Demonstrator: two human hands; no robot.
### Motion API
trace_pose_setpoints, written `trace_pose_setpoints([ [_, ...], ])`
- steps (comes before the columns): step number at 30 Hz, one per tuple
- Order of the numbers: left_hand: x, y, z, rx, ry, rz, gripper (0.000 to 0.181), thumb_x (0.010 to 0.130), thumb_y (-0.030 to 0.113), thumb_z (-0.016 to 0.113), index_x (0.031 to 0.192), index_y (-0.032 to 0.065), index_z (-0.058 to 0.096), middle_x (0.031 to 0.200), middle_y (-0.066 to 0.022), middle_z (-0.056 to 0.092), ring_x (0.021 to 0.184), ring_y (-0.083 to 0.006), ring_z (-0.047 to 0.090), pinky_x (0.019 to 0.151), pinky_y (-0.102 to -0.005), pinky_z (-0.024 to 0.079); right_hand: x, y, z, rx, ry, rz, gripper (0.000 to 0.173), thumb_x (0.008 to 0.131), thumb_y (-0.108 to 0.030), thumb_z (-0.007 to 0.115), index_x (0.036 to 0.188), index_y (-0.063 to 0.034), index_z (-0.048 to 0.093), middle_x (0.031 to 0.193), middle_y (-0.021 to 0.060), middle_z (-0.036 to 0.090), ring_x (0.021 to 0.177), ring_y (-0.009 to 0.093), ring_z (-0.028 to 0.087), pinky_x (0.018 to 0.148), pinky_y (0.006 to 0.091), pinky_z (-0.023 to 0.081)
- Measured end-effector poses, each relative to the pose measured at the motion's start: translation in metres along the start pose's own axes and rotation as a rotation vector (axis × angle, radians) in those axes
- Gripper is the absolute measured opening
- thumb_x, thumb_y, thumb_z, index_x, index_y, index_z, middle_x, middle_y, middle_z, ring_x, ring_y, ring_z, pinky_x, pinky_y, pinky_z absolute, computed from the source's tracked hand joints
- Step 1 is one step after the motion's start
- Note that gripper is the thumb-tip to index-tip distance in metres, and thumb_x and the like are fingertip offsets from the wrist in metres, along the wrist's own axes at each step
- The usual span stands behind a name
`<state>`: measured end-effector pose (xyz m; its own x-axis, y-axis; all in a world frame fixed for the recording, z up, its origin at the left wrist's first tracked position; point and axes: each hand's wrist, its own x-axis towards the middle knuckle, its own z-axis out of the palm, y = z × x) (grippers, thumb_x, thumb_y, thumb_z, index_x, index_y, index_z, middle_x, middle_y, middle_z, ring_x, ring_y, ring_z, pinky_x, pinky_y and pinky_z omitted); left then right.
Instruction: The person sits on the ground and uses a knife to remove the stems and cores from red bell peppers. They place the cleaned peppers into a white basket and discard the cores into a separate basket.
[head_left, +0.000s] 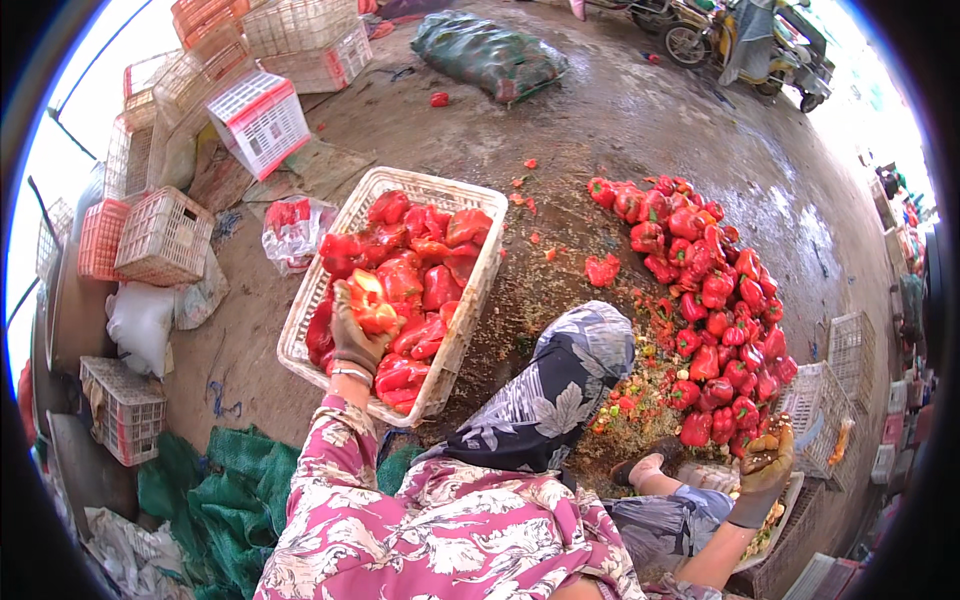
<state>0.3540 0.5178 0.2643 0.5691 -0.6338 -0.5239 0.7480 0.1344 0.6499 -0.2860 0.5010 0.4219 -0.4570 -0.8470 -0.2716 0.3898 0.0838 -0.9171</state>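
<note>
My left hand (355, 330), in a stained glove, holds a cut-open red bell pepper (370, 300) with its pale inside facing up. It is over a dirty white plastic crate (491, 202) filled with opened red bell peppers (401, 277). Off to the right, my right hand (766, 461) is raised beside the pepper heap, its glove wet and dotted with seeds. Its fingers are curled, and whether anything is inside them is hidden. Whole red bell peppers (716, 322) lie heaped on the ground in front of that hand.
Seeds and pepper scraps (637, 405) litter the ground near my knee (589, 337). Stacked plastic crates (165, 236) stand at left, a green net sack (240, 480) below them. A full mesh sack (487, 56) lies ahead; a three-wheeler (750, 49) is far right. More crates (814, 412) stand at right.
</note>
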Motion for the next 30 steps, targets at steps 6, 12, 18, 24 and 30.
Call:
trace_pose_setpoints([
  [6,0.010,0.063,0.061,0.567,-0.020,1.010,0.048,0.093,0.028,0.067,0.131,0.0037,0.052,0.124,-0.0109,0.058,0.116,-0.0224,0.054,0.103,-0.0341,0.041,-0.002,-0.004,0.028,0.020,0.105,-0.029,0.016,0.100,-0.026,0.055,0.089,-0.0147,0.058,0.055,-0.0062,0.045,0.043,0.005,0.040,0.038,0.0213,0.032],
  [12,0.030,-0.006,0.084,1.564,-0.019,1.520,0.059,0.088,0.034,0.067,0.136,0.0057,0.049,0.141,-0.0204,0.046,0.133,-0.0394,0.041,0.110,-0.0513,0.033,-0.009,0.012,0.048,-0.029,0.255,-0.022,0.019,0.099,-0.027,0.056,0.085,-0.0141,0.055,0.056,-0.0055,0.045,0.045,0.006,0.040,0.040,0.0202,0.031],
  [18,0.076,-0.071,0.055,1.883,-0.390,0.715,0.045,0.085,0.029,0.068,0.123,0.0092,0.052,0.124,-0.0178,0.057,0.116,-0.0378,0.054,0.097,-0.0452,0.046,-0.009,0.008,0.054,-0.131,0.383,-0.043,0.021,0.099,-0.034,0.053,0.084,-0.0198,0.054,0.055,-0.0084,0.045,0.043,0.002,0.040,0.034,0.0165,0.026],
  [24,0.093,-0.065,0.071,2.065,-0.574,0.252,0.038,0.085,0.014,0.059,0.122,0.0112,0.050,0.115,-0.0236,0.064,0.105,-0.0403,0.064,0.087,-0.0502,0.051,0.009,0.023,0.047,-0.282,0.302,0.090,0.025,0.100,-0.038,0.049,0.079,-0.0227,0.050,0.050,-0.0092,0.039,0.034,0.002,0.029,0.030,0.0173,0.017],
  [30,0.124,-0.097,0.079,2.170,-0.570,0.199,0.024,0.091,0.019,0.053,0.113,0.0101,0.058,0.107,-0.0180,0.068,0.101,-0.0362,0.067,0.083,-0.0467,0.053,0.024,0.038,0.048,-0.292,0.176,0.115,0.029,0.100,-0.040,0.043,0.078,-0.0228,0.049,0.050,-0.0101,0.036,0.035,0.000,0.027,0.032,0.0161,0.017],
])
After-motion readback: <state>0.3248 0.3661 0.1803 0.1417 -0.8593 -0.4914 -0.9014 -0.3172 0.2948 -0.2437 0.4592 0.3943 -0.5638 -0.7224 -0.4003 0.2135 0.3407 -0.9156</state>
